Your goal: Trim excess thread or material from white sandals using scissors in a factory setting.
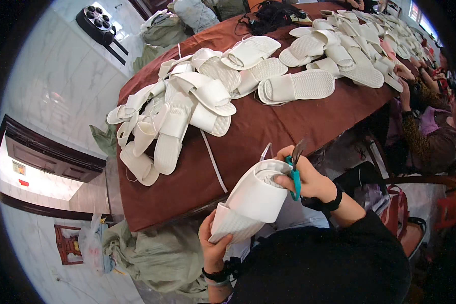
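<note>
Just in front of my body I hold white slide slippers (pixel 262 198), tilted, seemingly a pair tucked one into the other. My left hand (pixel 212 248) is closed around their lower end, fingers on one side and thumb on the other. At the upper end my right hand (pixel 315 178) grips the slippers, its thumb at the opening of the strap. Small scissors with teal handles (pixel 296 185) are also in my right hand, dark blades pointing up and away. A thin clear loop (pixel 266 151) sticks up beside the upper end.
A long table with a brown cloth (pixel 258 129) carries a heap of white slippers (pixel 187 96) and more slippers (pixel 349 50) farther right. Black cords (pixel 271 17) lie at the back. Other people's hands (pixel 404 83) work at the right. Greenish sacks (pixel 157 258) lie below the table.
</note>
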Demonstrator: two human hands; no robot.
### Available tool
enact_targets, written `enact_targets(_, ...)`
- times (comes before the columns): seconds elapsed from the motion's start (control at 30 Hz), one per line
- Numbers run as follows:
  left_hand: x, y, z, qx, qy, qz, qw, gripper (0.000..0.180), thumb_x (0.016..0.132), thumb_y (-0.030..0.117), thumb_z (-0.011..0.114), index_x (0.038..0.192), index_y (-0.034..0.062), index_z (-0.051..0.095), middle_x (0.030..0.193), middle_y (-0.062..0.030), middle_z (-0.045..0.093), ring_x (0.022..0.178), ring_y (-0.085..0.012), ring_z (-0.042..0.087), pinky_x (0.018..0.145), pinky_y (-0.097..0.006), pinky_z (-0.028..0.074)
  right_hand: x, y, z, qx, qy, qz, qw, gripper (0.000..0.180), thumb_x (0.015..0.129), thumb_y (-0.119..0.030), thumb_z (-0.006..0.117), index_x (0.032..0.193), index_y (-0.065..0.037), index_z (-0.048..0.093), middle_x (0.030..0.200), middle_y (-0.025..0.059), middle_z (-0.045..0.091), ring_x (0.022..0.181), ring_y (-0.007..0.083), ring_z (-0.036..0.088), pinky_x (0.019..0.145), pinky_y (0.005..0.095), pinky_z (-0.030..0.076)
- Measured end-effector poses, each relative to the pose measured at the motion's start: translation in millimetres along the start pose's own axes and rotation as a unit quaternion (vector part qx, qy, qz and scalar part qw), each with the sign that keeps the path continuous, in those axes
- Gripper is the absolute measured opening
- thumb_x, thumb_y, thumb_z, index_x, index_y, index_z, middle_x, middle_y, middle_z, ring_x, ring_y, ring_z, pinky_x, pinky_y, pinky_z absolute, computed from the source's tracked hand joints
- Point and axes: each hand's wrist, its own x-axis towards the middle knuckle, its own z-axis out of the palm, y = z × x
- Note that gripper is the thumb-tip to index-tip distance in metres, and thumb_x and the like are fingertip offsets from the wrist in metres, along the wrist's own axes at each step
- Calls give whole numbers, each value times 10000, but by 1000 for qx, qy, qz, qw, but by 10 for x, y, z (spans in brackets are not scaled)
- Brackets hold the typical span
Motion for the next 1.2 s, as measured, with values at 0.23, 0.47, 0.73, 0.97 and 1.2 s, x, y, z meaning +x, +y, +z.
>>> enact_targets(0.23,132,158,-72,89,-35,-14,995,686,653,5,720,1276,-44,439,1183,-154,563,1090,-215,536,958,-328,383,-121,-9,-70,71,-79,47,993,465,863,-290,622,1155,0,405,929,90,572,838,146,552,720,288,445)
enact_targets(0.47,168,-74,-220,-119,-7,-98,988,711,635,96,725,1258,-74,429,1194,-167,550,1096,-280,540,950,-397,415,-218,4,-207,309,-103,115,939,748,831,-628,491,1195,19,402,779,40,550,691,107,519,625,239,417)
enact_targets(0.73,12,9,-500,-268,123,-97,950,746,708,214,693,1326,-15,345,1253,-178,489,1114,-336,520,924,-483,452,-280,43,-101,406,-396,173,806,821,870,-598,432,1216,144,382,725,89,554,639,181,565,582,260,436)
enact_targets(0.97,11,39,-444,-295,42,-80,951,544,768,190,611,1251,-10,460,1226,-141,531,1123,-292,522,960,-423,429,-301,125,279,554,-434,166,691,945,838,-719,258,1299,106,264,828,121,571,687,197,575,631,303,461)
enact_targets(1.2,6,54,-388,-274,65,-88,955,626,718,190,677,1268,-1,449,1244,-141,525,1136,-300,515,975,-447,413,-286,227,496,634,-458,157,603,992,790,-783,231,1272,80,324,760,152,574,616,207,557,618,314,462)
